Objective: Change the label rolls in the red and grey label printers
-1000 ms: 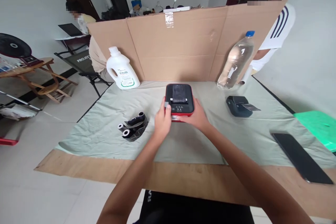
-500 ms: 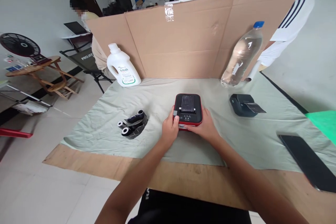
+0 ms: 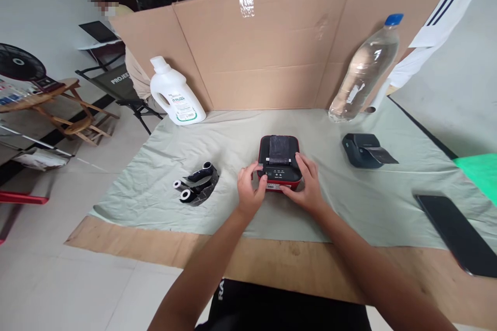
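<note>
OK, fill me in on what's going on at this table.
A person has the left hand and right hand at the two near corners of a red-and-black device, which sits on the pale green cloth with a dark strip on top. To the left lie some black rolls; to the right are a dark device and a black phone-like slab, neither touched by the hands.

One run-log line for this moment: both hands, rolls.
left hand: at device, left edge | right hand: at device, right edge | rolls: left of device
</note>
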Demonstrator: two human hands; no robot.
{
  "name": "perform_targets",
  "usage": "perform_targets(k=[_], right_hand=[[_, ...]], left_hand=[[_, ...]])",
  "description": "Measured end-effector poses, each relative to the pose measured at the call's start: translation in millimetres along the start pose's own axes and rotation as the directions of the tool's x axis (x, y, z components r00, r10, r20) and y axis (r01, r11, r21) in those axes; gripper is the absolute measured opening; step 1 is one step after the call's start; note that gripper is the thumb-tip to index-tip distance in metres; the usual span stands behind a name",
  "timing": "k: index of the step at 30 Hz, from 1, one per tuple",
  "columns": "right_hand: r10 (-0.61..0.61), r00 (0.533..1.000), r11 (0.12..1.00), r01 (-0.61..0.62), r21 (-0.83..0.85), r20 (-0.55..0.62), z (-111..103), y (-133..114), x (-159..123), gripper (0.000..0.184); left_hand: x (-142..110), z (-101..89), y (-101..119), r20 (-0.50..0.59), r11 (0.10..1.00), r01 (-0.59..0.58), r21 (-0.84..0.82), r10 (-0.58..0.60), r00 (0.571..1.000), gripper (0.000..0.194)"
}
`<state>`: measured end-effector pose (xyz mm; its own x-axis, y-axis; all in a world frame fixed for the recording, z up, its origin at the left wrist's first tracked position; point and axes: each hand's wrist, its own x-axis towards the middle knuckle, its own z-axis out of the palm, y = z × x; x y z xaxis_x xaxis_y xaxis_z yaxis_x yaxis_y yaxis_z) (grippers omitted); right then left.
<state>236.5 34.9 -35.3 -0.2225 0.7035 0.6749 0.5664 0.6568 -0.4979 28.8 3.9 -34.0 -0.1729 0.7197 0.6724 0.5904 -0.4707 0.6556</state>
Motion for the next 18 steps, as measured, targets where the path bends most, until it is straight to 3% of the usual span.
perform_targets(k=[6, 11, 18], right_hand=[[-0.055, 0.998, 0.998, 0.055, -0.043, 0.01, -3, 4, 6, 0.095], [-0.008, 0.999, 0.999, 0.009, -0.04, 0.036, -6, 4, 4, 0.093], [-0.051, 0.995, 0.998, 0.048, 0.043, 0.089, -12, 4, 0, 0.078]], left_hand=[[7, 5.0, -5, 0.005, 0.994, 0.019, -0.109, -0.018, 1.0, 0.029], [3, 3.8, -4, -0.005, 0.988, 0.038, -0.15, -0.039, 0.999, 0.026], [8, -2.3, 1, 0.082, 0.993, -0.091, -0.069, 0.097, 0.992, 0.036]])
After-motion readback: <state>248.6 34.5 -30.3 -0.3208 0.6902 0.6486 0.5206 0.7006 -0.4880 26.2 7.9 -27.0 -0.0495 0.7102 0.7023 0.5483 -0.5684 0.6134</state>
